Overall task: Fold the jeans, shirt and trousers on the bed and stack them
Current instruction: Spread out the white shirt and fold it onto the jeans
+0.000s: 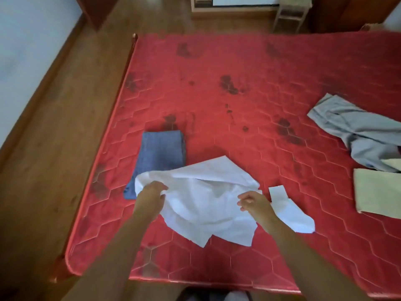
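Observation:
A white shirt (204, 198) lies crumpled on the red mattress (249, 83) near its front edge. My left hand (150, 197) grips the shirt's left side, and my right hand (253, 203) pinches its cloth on the right. One sleeve (288, 209) trails out to the right of my right hand. Folded blue jeans (160, 151) lie just behind the shirt on the left, their near end partly under it. Grey trousers (360, 131) sprawl unfolded at the right edge of the view.
A pale beige folded cloth (379, 192) lies at the right, in front of the grey trousers. Wooden floor (54, 127) runs along the bed's left side. A small stool (290, 14) stands beyond the bed's far edge.

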